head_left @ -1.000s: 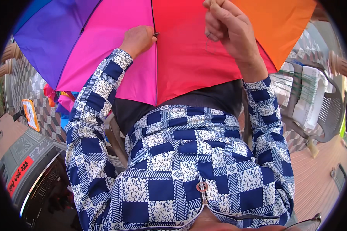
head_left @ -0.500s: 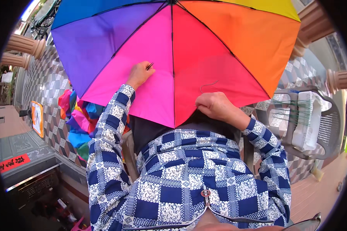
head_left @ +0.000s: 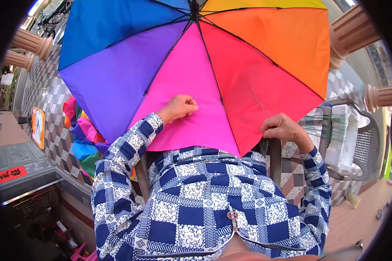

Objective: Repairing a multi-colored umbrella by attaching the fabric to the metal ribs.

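Tiled floor [head_left: 52,93]; umbrella [head_left: 213,74] hides lap.

Red rectangular sign [head_left: 11,174] low left; orange-framed upright board [head_left: 38,127] above.

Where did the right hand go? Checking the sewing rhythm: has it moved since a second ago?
Yes. The right hand has dropped from high on the rainbow umbrella to its lower rim, beside the grey chair.

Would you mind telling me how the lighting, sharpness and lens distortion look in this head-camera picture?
Head view: bright daylight, the rainbow umbrella vividly saturated with no harsh glare; left hand and right hand on the canopy look sharp, free of motion blur; fisheye bends the pillars near the rim, and a black vignette rings the frame.
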### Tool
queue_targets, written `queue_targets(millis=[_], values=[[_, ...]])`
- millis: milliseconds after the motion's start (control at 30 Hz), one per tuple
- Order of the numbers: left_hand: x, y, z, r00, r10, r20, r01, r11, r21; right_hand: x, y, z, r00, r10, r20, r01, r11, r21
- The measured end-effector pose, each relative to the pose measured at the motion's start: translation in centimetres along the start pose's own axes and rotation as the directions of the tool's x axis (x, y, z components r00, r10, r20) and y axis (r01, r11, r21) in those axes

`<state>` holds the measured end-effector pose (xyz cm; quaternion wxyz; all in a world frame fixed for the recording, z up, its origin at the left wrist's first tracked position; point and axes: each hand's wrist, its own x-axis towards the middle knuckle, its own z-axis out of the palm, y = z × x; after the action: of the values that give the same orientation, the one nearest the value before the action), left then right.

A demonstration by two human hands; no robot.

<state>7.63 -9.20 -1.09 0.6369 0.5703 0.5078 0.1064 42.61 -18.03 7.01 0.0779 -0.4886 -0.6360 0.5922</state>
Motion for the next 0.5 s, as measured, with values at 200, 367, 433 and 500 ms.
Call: queue_targets(millis=[200,367,433,500], values=[[3.9,3.2,-1.6,0.984,0.021,-0.178,-0.076,0.948,-0.308,2.7,-3.5,-1.4,0.992,-0.021,0.128,0.043,0.984,-0.172],[8.5,4.5,-1.8,0.911,0.0,-0.413,-0.244,0.807,-0.538,10.9,-9.2,-5.6,0.989,-0.144,-0.043,0.14,0.986,-0.09],[9.8,4.9,-1.3,0.879,-0.055,-0.473,-0.311,0.686,-0.657,15.6,-8.8,-6.3,0.956,-0.22,-0.193,0.197,0.972,-0.13],[10.7,5.0,-0.3,0.879,-0.076,-0.47,-0.317,0.642,-0.698,19.9,-5.5,-6.3,0.874,-0.38,-0.303,0.271,0.898,-0.346]])
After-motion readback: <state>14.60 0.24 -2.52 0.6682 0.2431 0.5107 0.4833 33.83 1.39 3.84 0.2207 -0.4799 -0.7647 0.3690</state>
